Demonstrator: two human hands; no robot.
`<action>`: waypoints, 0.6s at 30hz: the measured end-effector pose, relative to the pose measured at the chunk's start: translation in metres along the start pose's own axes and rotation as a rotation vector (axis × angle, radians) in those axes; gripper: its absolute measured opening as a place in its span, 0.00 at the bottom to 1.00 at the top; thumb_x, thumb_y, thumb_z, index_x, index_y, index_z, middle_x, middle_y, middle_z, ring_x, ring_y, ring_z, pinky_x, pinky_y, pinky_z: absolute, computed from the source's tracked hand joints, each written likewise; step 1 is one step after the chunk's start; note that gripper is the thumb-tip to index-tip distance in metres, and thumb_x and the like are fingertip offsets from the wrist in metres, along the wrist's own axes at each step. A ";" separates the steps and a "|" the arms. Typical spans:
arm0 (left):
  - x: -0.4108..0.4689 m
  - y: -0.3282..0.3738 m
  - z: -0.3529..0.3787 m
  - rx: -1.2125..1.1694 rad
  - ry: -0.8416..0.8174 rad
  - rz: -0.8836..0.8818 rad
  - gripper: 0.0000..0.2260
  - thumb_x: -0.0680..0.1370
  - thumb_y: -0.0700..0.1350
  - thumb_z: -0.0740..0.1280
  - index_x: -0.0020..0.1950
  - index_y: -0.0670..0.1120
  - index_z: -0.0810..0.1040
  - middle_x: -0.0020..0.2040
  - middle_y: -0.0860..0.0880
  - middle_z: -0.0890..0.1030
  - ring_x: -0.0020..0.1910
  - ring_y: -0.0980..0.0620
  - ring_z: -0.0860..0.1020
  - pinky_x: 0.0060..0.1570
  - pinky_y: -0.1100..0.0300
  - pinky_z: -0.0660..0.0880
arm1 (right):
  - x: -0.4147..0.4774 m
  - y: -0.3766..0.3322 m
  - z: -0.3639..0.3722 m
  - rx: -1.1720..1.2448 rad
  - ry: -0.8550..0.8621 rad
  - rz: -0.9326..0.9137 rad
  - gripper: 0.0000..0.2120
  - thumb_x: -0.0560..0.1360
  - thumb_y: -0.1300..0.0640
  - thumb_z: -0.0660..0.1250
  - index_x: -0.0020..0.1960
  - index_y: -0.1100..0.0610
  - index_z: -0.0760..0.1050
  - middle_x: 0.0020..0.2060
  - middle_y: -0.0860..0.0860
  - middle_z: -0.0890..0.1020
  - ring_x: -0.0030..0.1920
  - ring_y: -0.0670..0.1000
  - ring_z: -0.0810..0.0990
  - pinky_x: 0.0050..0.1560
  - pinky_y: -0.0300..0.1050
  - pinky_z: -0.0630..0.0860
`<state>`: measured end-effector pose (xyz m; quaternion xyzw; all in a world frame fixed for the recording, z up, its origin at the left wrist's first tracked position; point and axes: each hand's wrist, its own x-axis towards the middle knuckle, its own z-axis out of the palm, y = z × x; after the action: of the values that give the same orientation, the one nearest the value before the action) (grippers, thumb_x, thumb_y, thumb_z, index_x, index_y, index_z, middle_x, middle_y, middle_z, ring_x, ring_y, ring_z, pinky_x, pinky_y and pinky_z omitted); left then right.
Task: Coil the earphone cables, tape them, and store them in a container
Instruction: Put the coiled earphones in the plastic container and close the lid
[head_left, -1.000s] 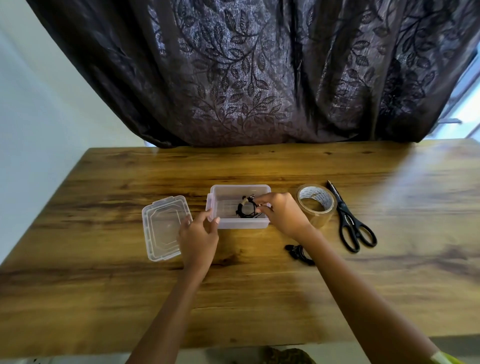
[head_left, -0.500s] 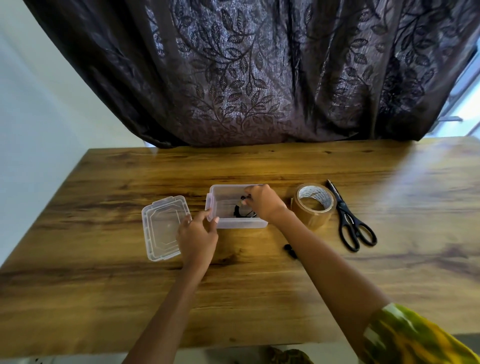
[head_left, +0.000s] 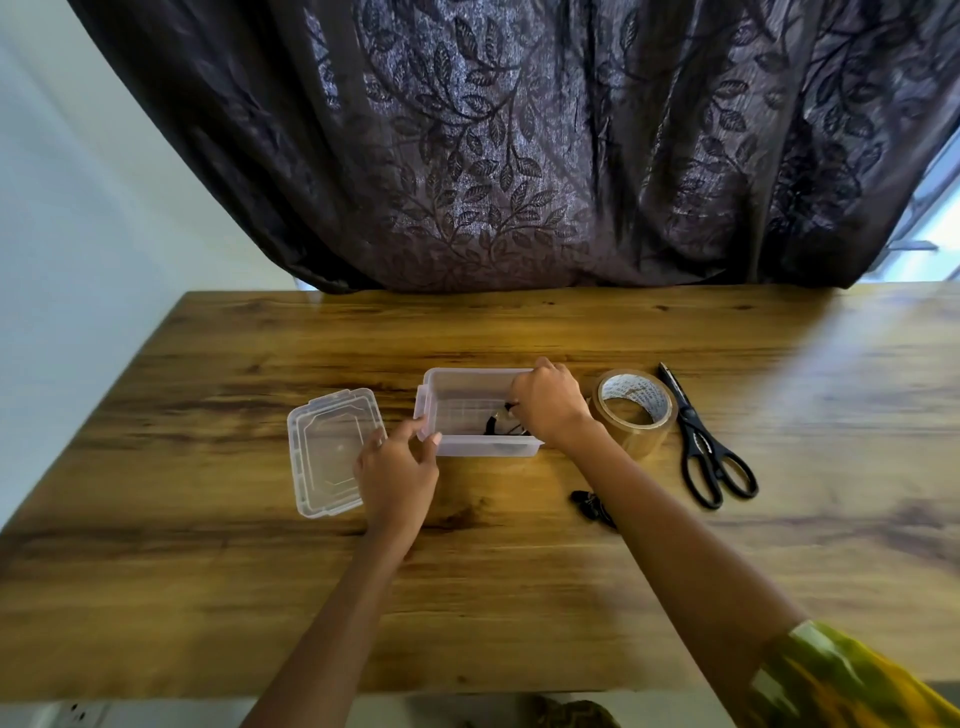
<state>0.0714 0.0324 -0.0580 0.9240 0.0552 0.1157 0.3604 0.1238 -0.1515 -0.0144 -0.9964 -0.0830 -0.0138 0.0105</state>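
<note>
A clear plastic container (head_left: 457, 384) stands mid-table with its top open. My right hand (head_left: 550, 405) reaches into its right end, fingers curled down around a coiled black earphone cable (head_left: 498, 427) that lies low inside. My left hand (head_left: 397, 467) holds the container's near left corner between thumb and fingers. A second black earphone bundle (head_left: 589, 506) lies on the table just left of my right forearm, partly hidden by it.
The container's clear lid (head_left: 332, 457) lies flat to the left of the box. A roll of brown tape (head_left: 634, 410) stands right of the box, with black scissors (head_left: 706, 452) beyond it. A dark curtain hangs behind the wooden table (head_left: 519, 597).
My right hand has moved forward and down into the container with the coiled cable. My left hand has stayed at the box's corner.
</note>
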 end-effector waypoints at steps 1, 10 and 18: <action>0.000 0.000 0.000 0.004 0.002 -0.001 0.14 0.76 0.50 0.65 0.59 0.48 0.77 0.51 0.46 0.80 0.53 0.47 0.76 0.57 0.46 0.72 | 0.001 0.001 0.003 -0.062 0.008 -0.013 0.12 0.77 0.56 0.63 0.58 0.57 0.76 0.52 0.56 0.80 0.58 0.54 0.72 0.59 0.47 0.68; -0.001 0.003 -0.003 -0.008 0.008 -0.001 0.14 0.76 0.50 0.65 0.59 0.48 0.78 0.51 0.46 0.80 0.52 0.47 0.77 0.55 0.45 0.73 | 0.011 -0.006 0.015 -0.207 0.051 0.044 0.08 0.75 0.54 0.64 0.53 0.53 0.77 0.47 0.52 0.81 0.55 0.53 0.73 0.59 0.48 0.64; -0.003 0.001 -0.001 -0.019 0.013 0.009 0.14 0.76 0.51 0.65 0.59 0.49 0.77 0.51 0.46 0.80 0.51 0.47 0.77 0.53 0.45 0.74 | 0.007 0.005 0.021 0.243 0.179 0.160 0.08 0.73 0.52 0.68 0.45 0.55 0.81 0.43 0.52 0.83 0.55 0.54 0.73 0.55 0.47 0.66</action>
<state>0.0686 0.0319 -0.0568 0.9200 0.0526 0.1239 0.3681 0.1317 -0.1545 -0.0354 -0.9860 -0.0035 -0.0915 0.1391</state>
